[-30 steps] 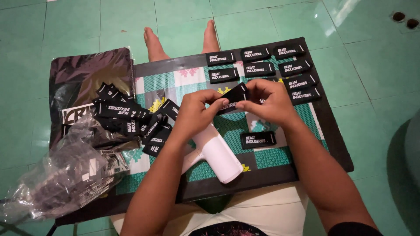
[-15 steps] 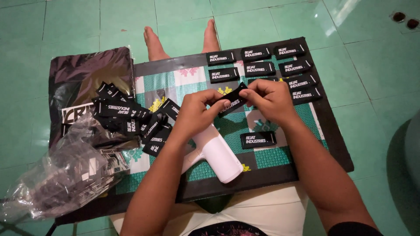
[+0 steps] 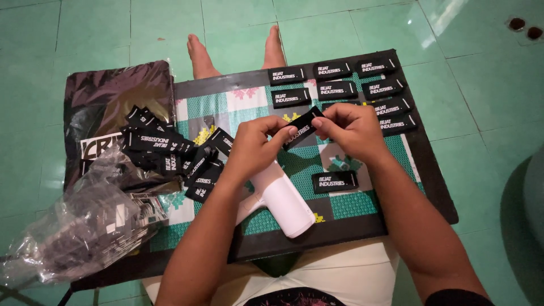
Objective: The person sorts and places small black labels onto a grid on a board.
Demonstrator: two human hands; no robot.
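Together, the left hand [image 3: 255, 148] and right hand [image 3: 352, 131] pinch one black label [image 3: 301, 127] between closed fingertips.

A dark board [image 3: 430, 187] is lying on the green tiled floor [image 3: 68, 34]. Black labels [image 3: 345, 85] are sitting in rows at its 1 o'clock; one label [image 3: 334, 181] is lying alone near the centre. A loose pile [image 3: 170, 153] is spreading at 9 o'clock, a white tool [image 3: 286, 201] is resting at 6. A dark bag [image 3: 113, 93] and clear wrappers [image 3: 79, 226] are lying beside the board's left edge.
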